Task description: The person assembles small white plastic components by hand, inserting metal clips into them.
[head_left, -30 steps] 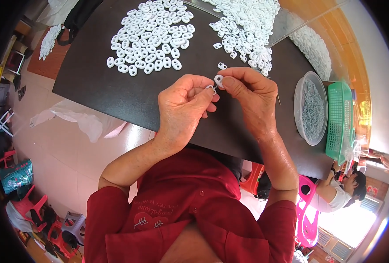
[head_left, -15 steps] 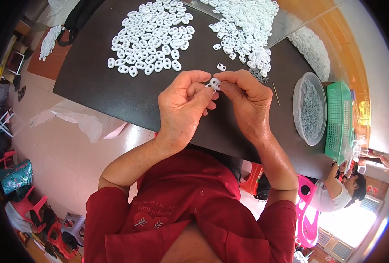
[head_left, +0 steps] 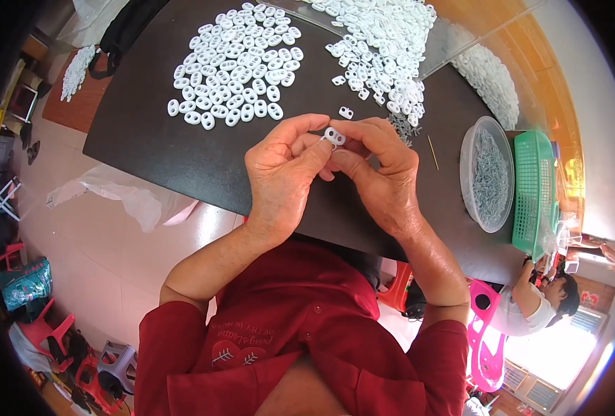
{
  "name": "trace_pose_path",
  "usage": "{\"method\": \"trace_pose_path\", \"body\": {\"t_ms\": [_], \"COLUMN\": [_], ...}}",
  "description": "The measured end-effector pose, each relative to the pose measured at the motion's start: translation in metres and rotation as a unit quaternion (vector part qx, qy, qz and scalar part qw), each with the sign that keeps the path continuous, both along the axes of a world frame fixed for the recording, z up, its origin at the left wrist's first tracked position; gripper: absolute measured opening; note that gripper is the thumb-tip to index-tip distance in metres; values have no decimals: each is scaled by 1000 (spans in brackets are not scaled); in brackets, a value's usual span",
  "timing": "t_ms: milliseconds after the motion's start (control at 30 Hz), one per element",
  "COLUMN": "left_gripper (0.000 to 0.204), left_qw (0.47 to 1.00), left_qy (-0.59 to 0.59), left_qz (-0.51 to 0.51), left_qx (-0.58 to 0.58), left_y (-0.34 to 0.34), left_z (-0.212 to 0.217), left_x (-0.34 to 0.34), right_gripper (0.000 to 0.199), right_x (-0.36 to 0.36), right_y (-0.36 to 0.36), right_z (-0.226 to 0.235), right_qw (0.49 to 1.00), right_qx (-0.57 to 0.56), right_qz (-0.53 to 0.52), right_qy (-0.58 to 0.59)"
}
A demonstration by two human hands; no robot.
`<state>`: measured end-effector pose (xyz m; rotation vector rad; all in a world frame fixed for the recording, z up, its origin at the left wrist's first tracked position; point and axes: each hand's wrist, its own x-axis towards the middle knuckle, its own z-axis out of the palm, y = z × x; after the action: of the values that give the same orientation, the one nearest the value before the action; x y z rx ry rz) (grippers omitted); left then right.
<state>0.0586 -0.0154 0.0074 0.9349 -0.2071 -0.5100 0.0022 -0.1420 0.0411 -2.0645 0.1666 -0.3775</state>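
Observation:
Over the dark table [head_left: 182,163], my two hands meet at a small white cord lock [head_left: 334,136], an oval plastic piece with two holes. My left hand [head_left: 283,177] pinches it from the left between thumb and fingers. From the right, the thumb and forefinger of my right hand [head_left: 383,173] close on the same piece. The fingertips cover part of it, so whether anything sits inside it cannot be seen. Just beyond my fingers lies one loose white plastic part [head_left: 346,111]. Right of that is a little heap of grey springs [head_left: 404,126].
Many white oval cord locks [head_left: 234,69] spread over the far left. Loose white parts [head_left: 383,41] pile up at the far right. A thin stick [head_left: 433,152], a clear bowl [head_left: 465,182] of springs and a green basket [head_left: 533,197] line the right side. Another person [head_left: 529,305] is at lower right.
The cord lock has been turned, so its two-hole face now shows more fully. My right hand has shifted slightly left. The view has moved a little.

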Motion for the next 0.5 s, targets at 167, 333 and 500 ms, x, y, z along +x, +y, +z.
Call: {"method": "trace_pose_path", "body": {"t_ms": [167, 333, 500], "left_gripper": [24, 22, 18], "left_qw": [999, 998, 999], "left_qy": [34, 68, 46], "left_qz": [18, 11, 10], "left_qx": [-17, -6, 13], "left_y": [-3, -1, 0], "left_z": [5, 9, 7], "left_x": [1, -1, 0], "right_gripper": [34, 33, 31], "right_x": [-2, -3, -2], "right_y": [2, 0, -1], "right_z": [-4, -8, -6], "right_qw": [1000, 994, 984], "right_qx": [-18, -94, -159], "right_qz": [-14, -18, -6], "right_qy": [-3, -46, -75]}}
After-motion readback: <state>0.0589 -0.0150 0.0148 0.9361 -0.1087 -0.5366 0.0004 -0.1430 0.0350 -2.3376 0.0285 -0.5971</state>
